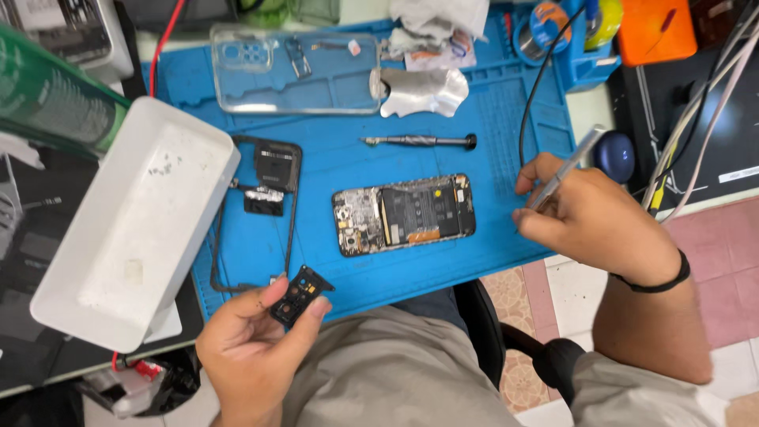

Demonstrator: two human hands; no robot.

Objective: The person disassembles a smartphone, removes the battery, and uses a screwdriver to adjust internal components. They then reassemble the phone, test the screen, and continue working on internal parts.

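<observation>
A blue work mat covers a pale surface, with pink and patterned floor tiles below and a black chair seat.

left hand palm-up with pinching fingers, right hand knuckles-up in a pen-like grip

Phone repair bench: blue silicone work mat w/ opened black smartphone, slim metal precision screwdriver, clear plastic phone case, solder wire spool far right.
</observation>
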